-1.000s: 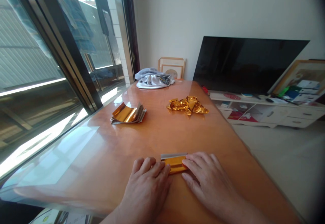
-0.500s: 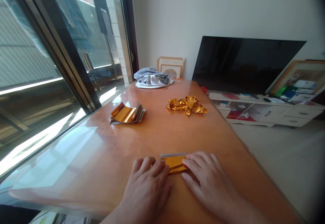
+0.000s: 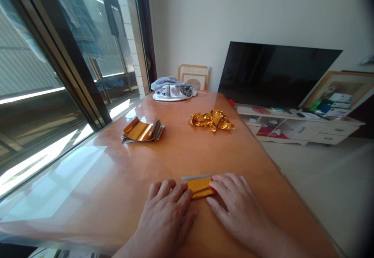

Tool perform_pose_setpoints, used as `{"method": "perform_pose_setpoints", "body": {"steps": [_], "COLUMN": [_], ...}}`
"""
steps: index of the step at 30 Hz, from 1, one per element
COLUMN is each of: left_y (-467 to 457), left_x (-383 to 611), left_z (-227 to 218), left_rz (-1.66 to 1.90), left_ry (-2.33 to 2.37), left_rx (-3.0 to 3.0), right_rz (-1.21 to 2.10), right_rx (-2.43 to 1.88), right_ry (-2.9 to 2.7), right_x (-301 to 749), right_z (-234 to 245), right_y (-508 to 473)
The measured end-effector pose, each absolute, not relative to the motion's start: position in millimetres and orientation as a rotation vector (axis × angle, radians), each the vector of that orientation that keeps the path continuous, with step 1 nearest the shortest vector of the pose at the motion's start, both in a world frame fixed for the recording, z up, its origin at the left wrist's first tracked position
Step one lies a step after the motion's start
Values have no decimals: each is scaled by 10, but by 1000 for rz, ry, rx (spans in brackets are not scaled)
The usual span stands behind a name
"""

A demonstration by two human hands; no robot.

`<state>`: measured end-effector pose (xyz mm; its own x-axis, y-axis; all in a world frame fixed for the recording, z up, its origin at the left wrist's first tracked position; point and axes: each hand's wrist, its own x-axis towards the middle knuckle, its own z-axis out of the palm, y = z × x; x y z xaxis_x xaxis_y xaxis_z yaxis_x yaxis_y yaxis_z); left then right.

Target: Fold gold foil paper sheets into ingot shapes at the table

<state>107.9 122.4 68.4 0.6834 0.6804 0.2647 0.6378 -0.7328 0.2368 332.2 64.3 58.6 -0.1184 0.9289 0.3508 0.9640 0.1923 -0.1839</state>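
Head-worn view, forward and down the table (image 3: pixel 181 154), close over left hand (image 3: pixel 167 218) and right hand (image 3: pixel 237 207)

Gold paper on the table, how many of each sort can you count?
Folded gold piece, touched by left hand and right hand: 1
Stack of gold sheets: 1
Crumpled gold heap: 1
Total: 3

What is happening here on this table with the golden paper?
A person has both hands flat on the wooden table, near its front edge. The left hand and the right hand press on the two ends of a small folded gold sheet, which shows a silver strip along its far edge. Further back lie a stack of gold sheets, a pile of crumpled gold foil and, at the far end, a bundle of cloth.
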Motion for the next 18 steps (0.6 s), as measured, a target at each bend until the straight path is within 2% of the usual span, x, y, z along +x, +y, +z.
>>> {"method": "perform_pose_setpoints", "body": {"steps": [18], "left_y": [1218], "left_x": [1099], "left_z": [714], "left_rz": [359], "left_ry": [1117], "left_rx": [2820], "right_rz": [-88], "right_rx": [-1794], "right_ry": [-2111], "right_x": [3317], "right_z": [638], "right_y": [644]}}
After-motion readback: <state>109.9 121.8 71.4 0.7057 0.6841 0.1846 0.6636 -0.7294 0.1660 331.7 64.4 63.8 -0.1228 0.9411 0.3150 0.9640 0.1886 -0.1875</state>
